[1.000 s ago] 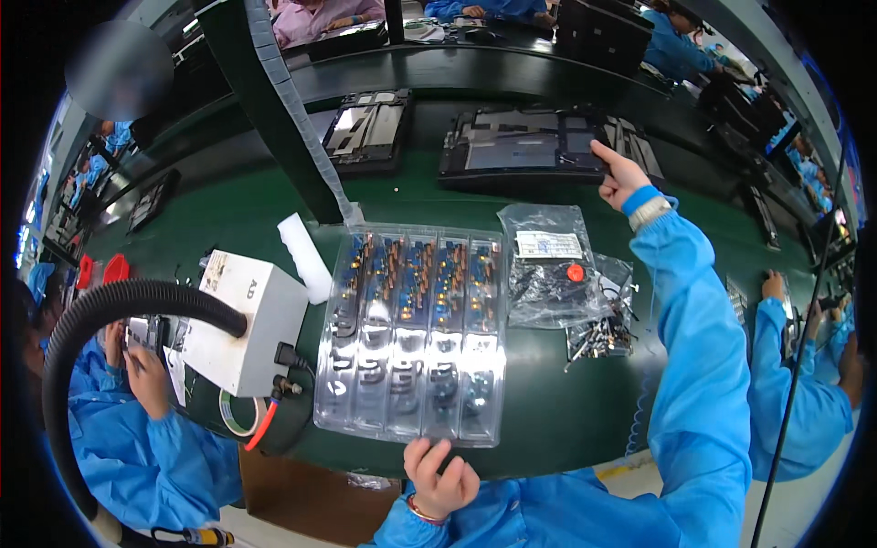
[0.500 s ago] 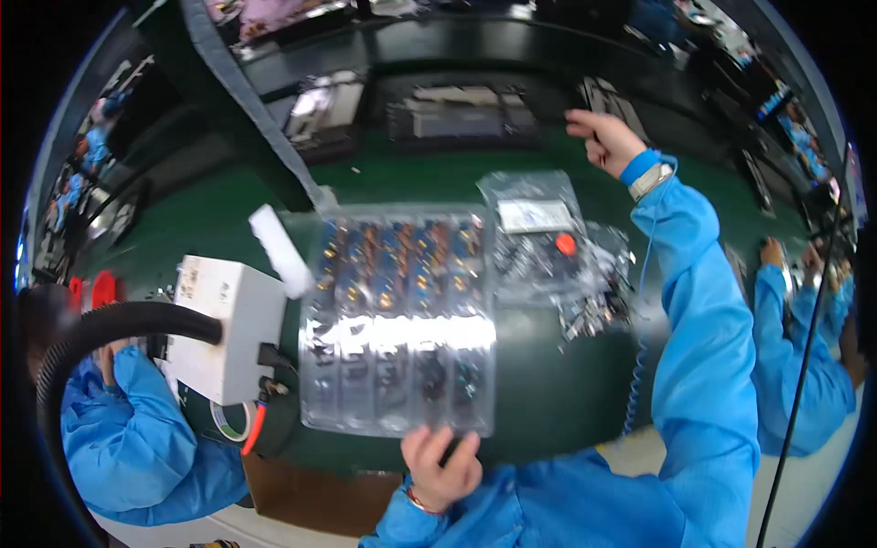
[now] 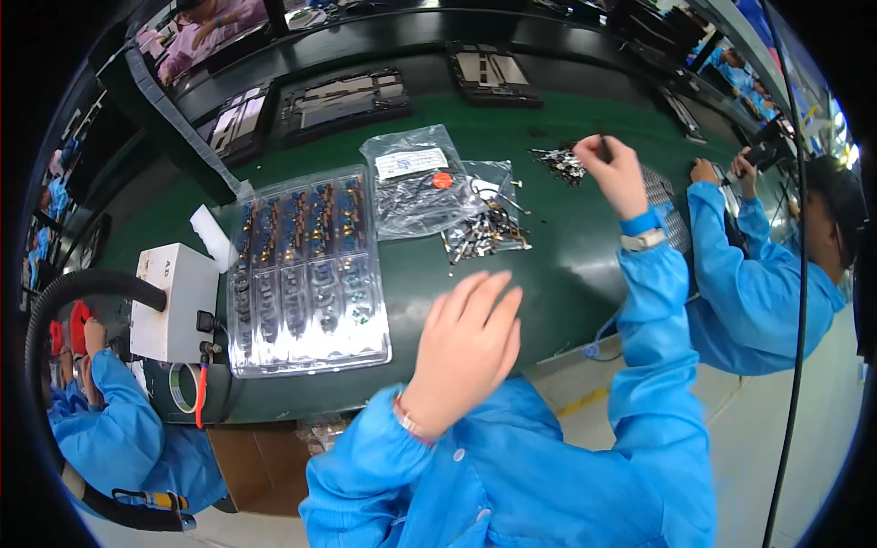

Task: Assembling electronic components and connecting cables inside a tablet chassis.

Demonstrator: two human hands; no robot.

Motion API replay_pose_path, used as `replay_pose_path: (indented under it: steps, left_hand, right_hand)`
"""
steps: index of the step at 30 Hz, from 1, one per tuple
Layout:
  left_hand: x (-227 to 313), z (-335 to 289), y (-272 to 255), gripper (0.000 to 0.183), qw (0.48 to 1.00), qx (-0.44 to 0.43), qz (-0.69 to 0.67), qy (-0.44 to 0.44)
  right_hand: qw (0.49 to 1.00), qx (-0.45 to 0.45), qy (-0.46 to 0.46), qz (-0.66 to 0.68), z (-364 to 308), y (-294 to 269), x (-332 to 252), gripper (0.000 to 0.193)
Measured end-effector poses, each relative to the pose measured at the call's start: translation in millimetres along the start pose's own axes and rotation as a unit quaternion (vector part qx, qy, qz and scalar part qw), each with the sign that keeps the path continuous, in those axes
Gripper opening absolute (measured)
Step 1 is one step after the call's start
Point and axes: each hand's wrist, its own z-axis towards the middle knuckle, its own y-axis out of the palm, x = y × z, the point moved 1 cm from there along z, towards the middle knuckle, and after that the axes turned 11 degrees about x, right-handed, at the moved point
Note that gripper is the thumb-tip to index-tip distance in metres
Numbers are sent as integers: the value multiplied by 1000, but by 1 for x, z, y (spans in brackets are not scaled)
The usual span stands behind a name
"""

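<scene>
My left hand [image 3: 464, 352] hovers over the near edge of the green bench, its fingers stretched out and holding nothing. Farther off on the right, my right hand [image 3: 618, 183] has its fingertips pinched on a small dark piece [image 3: 604, 149] that I cannot make out further. Just left of those fingertips lies a pile of small silvery and dark parts [image 3: 555, 163]. Beyond my left hand is a second heap of small metal parts with dark leads [image 3: 491, 232] on a clear bag. Left of it lies a clear compartmented plastic tray [image 3: 382, 338] with blue, brown and gold small parts.
A clear bag with a white label [image 3: 393, 196] lies beside the tray. Left stand a white box [image 3: 164, 301] with a black hose [image 3: 68, 292] and a tape roll [image 3: 185, 388]. Dark flat frames [image 3: 347, 100] line the back. Co-workers in blue sleeves [image 3: 740, 315] sit on both sides.
My view has swung to the right, showing the pile of parts there. My left hand has left the tray's near edge, and my right hand is now beside that pile.
</scene>
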Motion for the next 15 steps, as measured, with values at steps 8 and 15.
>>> replay_pose_path:
  steps: [8,15]
  left_hand:
    - [-48,10,83,49,973,-93,207,40]
    - [-46,12,85,55,967,-119,224,26]
  right_hand:
    - [977,-176,-9,-119,-49,20,28,19]
    - [980,-178,-62,-66,-54,27,39,15]
